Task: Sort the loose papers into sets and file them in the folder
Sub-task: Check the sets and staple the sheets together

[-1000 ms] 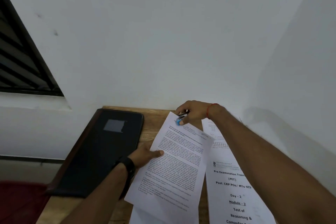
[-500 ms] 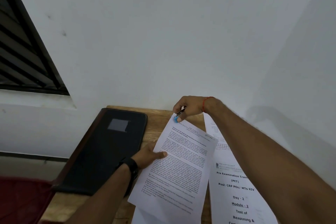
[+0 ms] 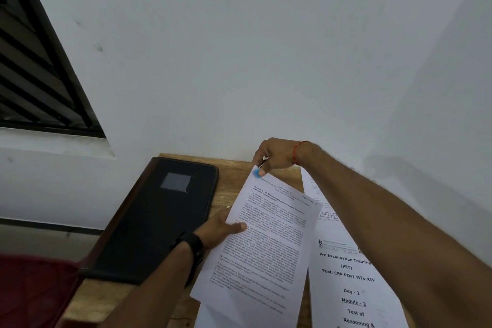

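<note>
A printed set of papers (image 3: 266, 245) lies tilted on the wooden table (image 3: 231, 170). My left hand (image 3: 221, 226) holds its left edge, thumb on top of the text. My right hand (image 3: 274, 157) pinches a small blue binder clip (image 3: 257, 172) at the set's top left corner. A second set of papers (image 3: 348, 282) headed "Pre Examination Training" lies to the right, partly under my right forearm. The black folder (image 3: 157, 221) lies closed on the table's left side.
The table stands against a white wall (image 3: 239, 61). A dark louvred window (image 3: 34, 72) is at the upper left. Red fabric (image 3: 32, 290) shows below the table's left edge. More white paper (image 3: 231, 317) pokes out under the held set.
My right hand with the clip has shifted slightly up along the paper's top corner. The left hand keeps its hold; the view has tilted a little.
</note>
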